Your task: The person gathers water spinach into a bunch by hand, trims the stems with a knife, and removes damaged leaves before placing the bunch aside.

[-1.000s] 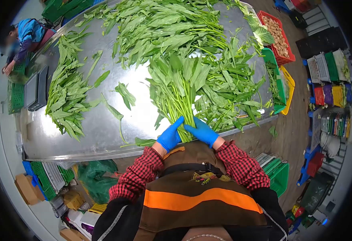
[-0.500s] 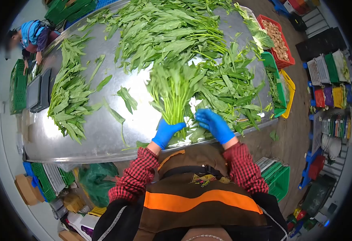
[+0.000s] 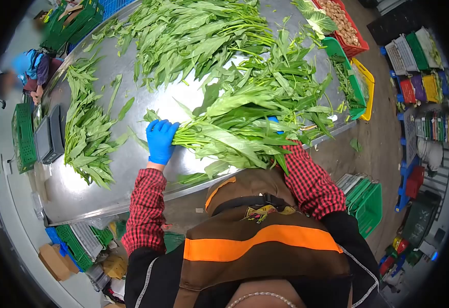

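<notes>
Bench [image 3: 91, 197]: bunch [image 3: 229, 136] swung from pointing across it to sideways above its near edge. Reads as reorienting, mid-handling. Left hand [image 3: 162, 138] curled snug round stems [image 3: 184, 134]; right hand [image 3: 273, 123] mostly behind leaves [image 3: 245, 145], opening and hold can't tell.

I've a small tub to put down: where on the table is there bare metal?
The table has bare metal at its near left corner, beside the leftmost pile, and between that pile and the left hand, toward the near edge. Another patch shows between the far heap and the held bunch. The right side is crowded with loose leaves.
</notes>
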`<act>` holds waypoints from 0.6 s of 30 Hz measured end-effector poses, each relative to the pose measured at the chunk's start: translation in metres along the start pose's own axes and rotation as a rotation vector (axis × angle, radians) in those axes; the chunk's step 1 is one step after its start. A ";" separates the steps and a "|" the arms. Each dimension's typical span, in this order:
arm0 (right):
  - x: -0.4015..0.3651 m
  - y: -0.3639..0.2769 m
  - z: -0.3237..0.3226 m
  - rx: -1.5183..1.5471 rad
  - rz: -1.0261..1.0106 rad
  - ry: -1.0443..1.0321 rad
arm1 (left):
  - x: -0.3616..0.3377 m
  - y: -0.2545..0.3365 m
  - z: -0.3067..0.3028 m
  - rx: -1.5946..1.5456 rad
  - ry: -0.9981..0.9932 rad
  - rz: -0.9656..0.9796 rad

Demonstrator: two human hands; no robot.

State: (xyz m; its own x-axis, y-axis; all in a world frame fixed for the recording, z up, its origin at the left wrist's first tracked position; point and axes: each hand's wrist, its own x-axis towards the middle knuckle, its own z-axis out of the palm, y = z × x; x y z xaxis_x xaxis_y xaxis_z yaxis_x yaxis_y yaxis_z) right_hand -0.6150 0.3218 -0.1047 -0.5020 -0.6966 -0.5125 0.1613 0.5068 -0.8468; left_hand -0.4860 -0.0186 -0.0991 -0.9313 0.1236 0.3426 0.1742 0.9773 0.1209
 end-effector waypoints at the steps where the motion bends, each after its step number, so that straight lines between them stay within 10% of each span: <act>1: 0.005 0.015 -0.001 0.148 -0.052 0.014 | -0.001 -0.004 -0.002 0.001 -0.003 -0.001; 9: 0.041 0.055 0.006 0.559 -0.268 0.023 | -0.005 -0.026 -0.019 -0.068 -0.093 -0.053; 13: 0.040 0.012 -0.014 1.447 0.261 0.480 | -0.009 -0.024 -0.025 -0.139 -0.203 -0.160; 18: 0.031 0.026 -0.031 1.285 0.186 0.653 | -0.016 -0.018 -0.027 -0.306 -0.215 -0.284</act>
State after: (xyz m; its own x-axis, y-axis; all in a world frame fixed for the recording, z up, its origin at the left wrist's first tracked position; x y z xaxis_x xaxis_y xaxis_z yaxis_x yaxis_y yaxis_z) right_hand -0.6530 0.3288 -0.1382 -0.6223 -0.1447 -0.7693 0.7248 -0.4776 -0.4965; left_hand -0.4658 -0.0431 -0.0816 -0.9953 -0.0769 0.0593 -0.0409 0.8859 0.4621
